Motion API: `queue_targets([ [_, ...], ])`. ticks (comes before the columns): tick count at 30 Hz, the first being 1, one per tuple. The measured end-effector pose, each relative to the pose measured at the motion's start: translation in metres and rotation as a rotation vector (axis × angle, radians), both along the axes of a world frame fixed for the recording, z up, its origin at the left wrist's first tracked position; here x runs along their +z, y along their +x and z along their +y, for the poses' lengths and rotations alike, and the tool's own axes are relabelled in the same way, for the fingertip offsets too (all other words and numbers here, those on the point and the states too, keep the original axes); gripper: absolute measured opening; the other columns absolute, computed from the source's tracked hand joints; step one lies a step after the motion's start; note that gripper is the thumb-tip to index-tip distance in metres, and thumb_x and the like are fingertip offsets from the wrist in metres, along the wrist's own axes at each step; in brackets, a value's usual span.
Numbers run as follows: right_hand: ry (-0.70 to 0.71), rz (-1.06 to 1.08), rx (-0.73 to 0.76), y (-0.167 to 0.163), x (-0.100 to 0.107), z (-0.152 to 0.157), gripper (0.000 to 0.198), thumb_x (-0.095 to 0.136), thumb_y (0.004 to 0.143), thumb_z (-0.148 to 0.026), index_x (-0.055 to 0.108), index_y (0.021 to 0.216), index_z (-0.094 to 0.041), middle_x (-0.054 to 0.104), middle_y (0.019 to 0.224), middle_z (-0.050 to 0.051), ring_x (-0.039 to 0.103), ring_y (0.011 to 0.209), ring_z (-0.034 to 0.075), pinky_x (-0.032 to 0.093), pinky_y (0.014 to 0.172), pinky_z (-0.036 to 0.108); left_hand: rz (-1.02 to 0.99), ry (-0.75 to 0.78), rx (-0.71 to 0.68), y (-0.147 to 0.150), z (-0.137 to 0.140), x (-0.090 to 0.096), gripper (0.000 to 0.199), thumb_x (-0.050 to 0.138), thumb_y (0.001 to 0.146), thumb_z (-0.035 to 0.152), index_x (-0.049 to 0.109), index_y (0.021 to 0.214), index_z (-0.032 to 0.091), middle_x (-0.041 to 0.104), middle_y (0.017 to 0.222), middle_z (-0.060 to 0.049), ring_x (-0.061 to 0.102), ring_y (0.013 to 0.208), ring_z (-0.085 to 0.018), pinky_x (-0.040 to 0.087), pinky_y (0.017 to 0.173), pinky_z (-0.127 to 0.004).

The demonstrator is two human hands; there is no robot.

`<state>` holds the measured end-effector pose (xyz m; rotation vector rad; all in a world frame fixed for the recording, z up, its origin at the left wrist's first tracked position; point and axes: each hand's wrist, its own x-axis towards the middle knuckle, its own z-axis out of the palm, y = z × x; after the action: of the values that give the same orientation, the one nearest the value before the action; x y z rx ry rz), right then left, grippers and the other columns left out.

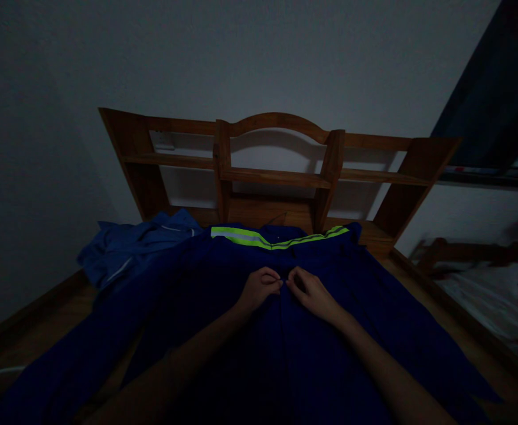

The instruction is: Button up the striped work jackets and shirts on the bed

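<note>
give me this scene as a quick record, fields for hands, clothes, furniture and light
left hand: fingertips drawn together at the garment's front centre line; grip unclear
right hand: same line, facing the left; grip unclear
main garment: dark blue long-sleeved cloth garment with yellow-green and grey bands, spread out, sleeves to both sides
other cloth: crumpled lighter blue cloth, at picture left
furniture: brown wooden shelf unit against the wall
light: dim

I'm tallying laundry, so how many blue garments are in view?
2: the dark blue garment, spread out beneath the left hand and right hand, and a lighter blue garment, crumpled at its far left. More could be hidden underneath.
</note>
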<state>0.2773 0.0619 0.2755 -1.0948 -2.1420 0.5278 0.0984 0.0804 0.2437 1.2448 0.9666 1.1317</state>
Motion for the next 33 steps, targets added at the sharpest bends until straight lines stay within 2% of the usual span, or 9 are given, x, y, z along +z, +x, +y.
queue_targets([
  [9, -0.047, 0.038, 0.008, 0.0003, 0.0009, -0.0022, 0.013, 0.041, 0.091, -0.027, 0.05, 0.086, -0.02, 0.055, 0.079, -0.001, 0.052, 0.072, 0.012, 0.036, 0.064, 0.022, 0.082, 0.11, -0.037, 0.0002, -0.0026, 0.0014, 0.023, 0.071, 0.066, 0.029, 0.057, 0.078, 0.014, 0.065, 0.064, -0.001, 0.063, 0.058, -0.013, 0.047, 0.059, -0.023],
  [16, -0.11, 0.129, 0.011, -0.0009, 0.0014, -0.0019, 0.013, 0.044, 0.09, -0.027, 0.052, 0.084, -0.019, 0.056, 0.076, -0.001, 0.051, 0.067, 0.011, 0.036, 0.061, 0.021, 0.152, 0.187, -0.078, -0.0011, -0.0018, 0.0018, 0.025, 0.076, 0.06, 0.027, 0.06, 0.075, 0.014, 0.067, 0.073, -0.003, 0.063, 0.071, -0.015, 0.046, 0.067, -0.023],
  [22, -0.148, 0.179, 0.006, -0.0023, -0.001, -0.0017, 0.011, 0.045, 0.088, -0.026, 0.053, 0.084, -0.019, 0.055, 0.072, -0.002, 0.05, 0.063, 0.01, 0.035, 0.058, 0.02, 0.281, 0.294, -0.052, -0.0022, -0.0025, 0.0032, 0.028, 0.07, 0.065, 0.023, 0.064, 0.092, 0.018, 0.064, 0.074, -0.001, 0.061, 0.072, -0.013, 0.046, 0.067, -0.022],
  [26, -0.152, 0.192, -0.008, -0.0031, -0.0054, 0.0, 0.015, 0.046, 0.088, -0.03, 0.054, 0.083, -0.019, 0.054, 0.069, -0.002, 0.049, 0.061, 0.01, 0.034, 0.056, 0.02, 0.367, 0.37, -0.039, -0.0021, -0.004, 0.0048, 0.017, 0.062, 0.07, 0.021, 0.067, 0.086, 0.019, 0.064, 0.076, -0.001, 0.061, 0.074, -0.014, 0.046, 0.067, -0.021],
  [33, -0.119, 0.162, -0.046, -0.0031, -0.0023, -0.0008, 0.018, 0.046, 0.088, -0.032, 0.057, 0.084, -0.019, 0.058, 0.072, -0.001, 0.052, 0.063, 0.011, 0.037, 0.056, 0.02, 0.394, 0.371, 0.004, -0.0031, -0.0068, 0.0074, 0.019, 0.063, 0.072, 0.031, 0.07, 0.086, 0.021, 0.069, 0.079, -0.003, 0.063, 0.073, -0.016, 0.047, 0.066, -0.023],
])
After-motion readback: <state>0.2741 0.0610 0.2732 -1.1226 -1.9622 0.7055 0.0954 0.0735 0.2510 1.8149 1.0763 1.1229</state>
